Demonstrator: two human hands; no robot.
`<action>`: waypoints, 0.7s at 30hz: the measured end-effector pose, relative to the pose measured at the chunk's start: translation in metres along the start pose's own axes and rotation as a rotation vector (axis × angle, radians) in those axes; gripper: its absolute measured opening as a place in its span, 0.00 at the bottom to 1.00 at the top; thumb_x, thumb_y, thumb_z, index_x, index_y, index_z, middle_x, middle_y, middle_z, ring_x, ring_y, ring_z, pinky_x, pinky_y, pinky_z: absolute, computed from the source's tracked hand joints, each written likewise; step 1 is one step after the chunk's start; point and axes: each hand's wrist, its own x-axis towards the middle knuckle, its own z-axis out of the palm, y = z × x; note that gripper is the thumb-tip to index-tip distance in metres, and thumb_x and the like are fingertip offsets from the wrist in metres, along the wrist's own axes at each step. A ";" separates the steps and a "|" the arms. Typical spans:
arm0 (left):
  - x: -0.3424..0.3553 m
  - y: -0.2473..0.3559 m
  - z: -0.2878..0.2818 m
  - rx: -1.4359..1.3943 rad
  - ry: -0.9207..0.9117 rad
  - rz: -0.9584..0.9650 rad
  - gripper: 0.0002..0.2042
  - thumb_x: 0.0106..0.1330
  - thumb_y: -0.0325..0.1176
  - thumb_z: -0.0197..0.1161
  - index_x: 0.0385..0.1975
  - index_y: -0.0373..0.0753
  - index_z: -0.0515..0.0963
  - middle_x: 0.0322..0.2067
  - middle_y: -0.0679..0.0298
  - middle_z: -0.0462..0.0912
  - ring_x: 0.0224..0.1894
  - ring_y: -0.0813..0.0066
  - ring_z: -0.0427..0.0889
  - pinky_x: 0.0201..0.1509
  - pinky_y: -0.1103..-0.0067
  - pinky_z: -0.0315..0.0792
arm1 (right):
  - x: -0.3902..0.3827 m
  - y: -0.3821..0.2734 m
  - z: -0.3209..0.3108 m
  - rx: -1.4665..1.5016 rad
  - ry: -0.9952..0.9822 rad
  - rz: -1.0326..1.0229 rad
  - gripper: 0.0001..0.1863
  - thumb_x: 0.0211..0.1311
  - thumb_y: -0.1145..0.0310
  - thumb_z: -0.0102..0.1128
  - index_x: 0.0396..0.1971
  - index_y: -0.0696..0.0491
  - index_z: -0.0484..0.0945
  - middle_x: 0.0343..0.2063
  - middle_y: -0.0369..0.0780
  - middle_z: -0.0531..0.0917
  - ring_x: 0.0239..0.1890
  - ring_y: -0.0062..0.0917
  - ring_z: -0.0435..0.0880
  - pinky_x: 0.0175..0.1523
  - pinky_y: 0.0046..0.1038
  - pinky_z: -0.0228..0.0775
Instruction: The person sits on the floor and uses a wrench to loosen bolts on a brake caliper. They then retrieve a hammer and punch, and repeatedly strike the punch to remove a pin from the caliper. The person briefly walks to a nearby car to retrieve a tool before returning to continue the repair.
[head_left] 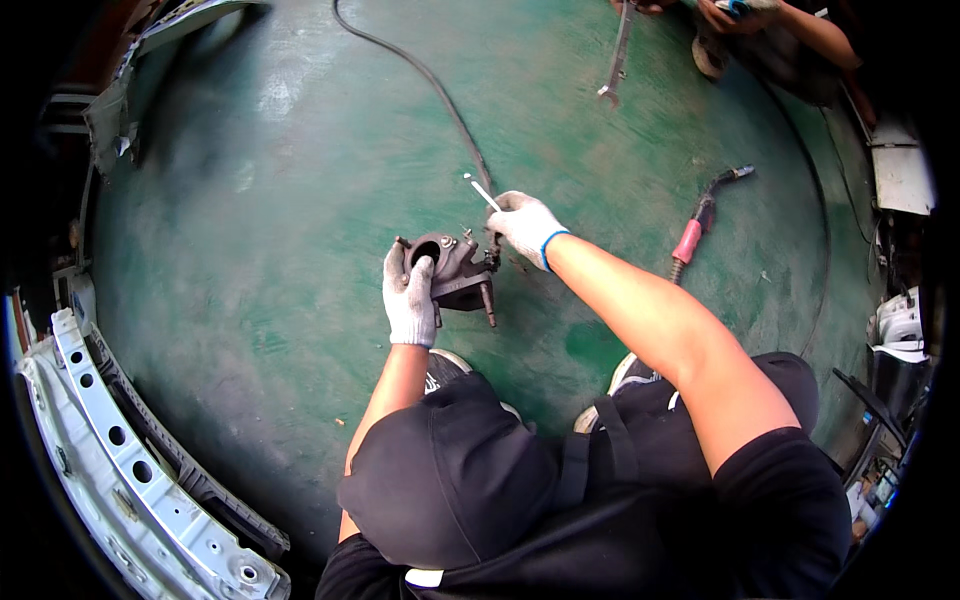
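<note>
My left hand (pixel 408 295), in a pale knitted glove, grips a dark cast-metal engine part (pixel 460 268) with a round opening, a flange and studs. The thumb lies at the opening, and the fingers wrap the part's left side. Just beyond the part's upper right, my right hand (pixel 525 226), gloved with a blue cuff edge, is closed on a slim shiny hand tool (pixel 484 194). The tool points up and left; its far end is too small to make out. Both hands are above the green floor, between and ahead of my shoes.
A welding torch (pixel 688 240) with a pink handle lies to the right. A dark cable (pixel 420 68) runs from the top toward my hands. At the upper right a co-worker's hand (pixel 742 14) shows near a large wrench (pixel 619 55). A pale perforated metal panel (pixel 120 440) lies at left.
</note>
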 end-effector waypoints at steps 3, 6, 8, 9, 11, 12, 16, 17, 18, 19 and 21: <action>-0.003 0.004 -0.004 -0.009 0.085 -0.040 0.28 0.74 0.28 0.64 0.71 0.27 0.68 0.61 0.53 0.81 0.61 0.67 0.82 0.68 0.73 0.74 | 0.015 0.033 -0.037 -0.049 0.189 0.010 0.18 0.64 0.61 0.64 0.48 0.55 0.85 0.40 0.45 0.89 0.43 0.33 0.87 0.52 0.35 0.79; 0.006 0.000 -0.029 -0.089 0.082 -0.068 0.27 0.74 0.28 0.64 0.71 0.27 0.68 0.60 0.53 0.81 0.59 0.67 0.82 0.67 0.73 0.75 | 0.009 0.022 -0.058 0.056 0.057 0.087 0.19 0.67 0.60 0.62 0.52 0.56 0.83 0.38 0.44 0.88 0.39 0.32 0.86 0.47 0.35 0.79; 0.007 -0.003 -0.033 -0.183 0.092 -0.104 0.28 0.74 0.28 0.64 0.71 0.27 0.68 0.60 0.53 0.82 0.59 0.67 0.83 0.67 0.72 0.76 | -0.012 0.004 -0.042 0.158 -0.148 0.140 0.24 0.73 0.56 0.61 0.59 0.56 0.78 0.40 0.42 0.87 0.35 0.27 0.82 0.40 0.34 0.77; 0.004 -0.004 -0.026 -0.229 0.085 -0.136 0.28 0.73 0.28 0.64 0.72 0.27 0.68 0.60 0.54 0.82 0.59 0.67 0.83 0.67 0.72 0.76 | -0.015 0.008 -0.025 0.198 -0.214 0.071 0.27 0.74 0.51 0.62 0.62 0.54 0.76 0.41 0.39 0.87 0.30 0.22 0.77 0.34 0.30 0.73; 0.000 -0.007 -0.022 -0.250 0.049 -0.162 0.27 0.73 0.28 0.62 0.71 0.27 0.69 0.62 0.54 0.81 0.61 0.66 0.82 0.68 0.72 0.75 | -0.028 -0.008 0.011 0.460 -0.294 0.156 0.23 0.70 0.53 0.69 0.56 0.53 0.81 0.40 0.36 0.86 0.25 0.18 0.71 0.30 0.27 0.66; -0.003 -0.001 -0.010 -0.272 -0.022 -0.162 0.27 0.73 0.27 0.61 0.71 0.28 0.69 0.62 0.54 0.81 0.61 0.65 0.82 0.69 0.72 0.75 | -0.020 0.003 0.026 0.552 -0.211 0.155 0.19 0.67 0.59 0.71 0.51 0.54 0.83 0.36 0.37 0.86 0.25 0.19 0.72 0.28 0.27 0.64; -0.019 0.012 -0.016 -0.354 -0.034 -0.189 0.26 0.73 0.26 0.60 0.70 0.29 0.70 0.61 0.53 0.82 0.61 0.64 0.83 0.68 0.70 0.77 | 0.001 0.015 -0.003 0.425 -0.148 0.219 0.16 0.64 0.62 0.64 0.45 0.57 0.85 0.32 0.40 0.85 0.26 0.21 0.77 0.28 0.28 0.66; -0.019 0.018 -0.013 -0.396 -0.032 -0.212 0.26 0.73 0.26 0.60 0.70 0.29 0.70 0.60 0.53 0.82 0.61 0.63 0.83 0.68 0.69 0.77 | 0.010 0.026 -0.020 0.271 -0.052 0.133 0.17 0.68 0.60 0.62 0.46 0.58 0.85 0.36 0.42 0.87 0.28 0.22 0.79 0.28 0.28 0.68; -0.014 0.020 -0.013 -0.428 -0.057 -0.211 0.26 0.73 0.28 0.59 0.70 0.29 0.70 0.61 0.53 0.82 0.61 0.62 0.83 0.67 0.68 0.78 | 0.016 0.031 -0.034 -0.058 0.139 -0.095 0.19 0.70 0.57 0.62 0.48 0.58 0.85 0.38 0.44 0.88 0.28 0.22 0.80 0.28 0.28 0.68; -0.011 0.019 -0.023 -0.448 -0.063 -0.214 0.26 0.73 0.29 0.59 0.71 0.29 0.69 0.61 0.52 0.81 0.61 0.60 0.84 0.67 0.66 0.78 | 0.010 0.018 -0.033 0.067 0.019 -0.025 0.21 0.72 0.55 0.62 0.49 0.58 0.85 0.39 0.44 0.88 0.28 0.22 0.79 0.28 0.28 0.68; -0.013 0.020 -0.034 -0.486 -0.082 -0.228 0.26 0.73 0.30 0.57 0.70 0.29 0.68 0.61 0.50 0.81 0.60 0.58 0.84 0.67 0.64 0.79 | -0.019 -0.019 -0.036 0.307 -0.213 0.137 0.24 0.74 0.49 0.63 0.51 0.58 0.85 0.41 0.44 0.89 0.28 0.22 0.79 0.28 0.27 0.68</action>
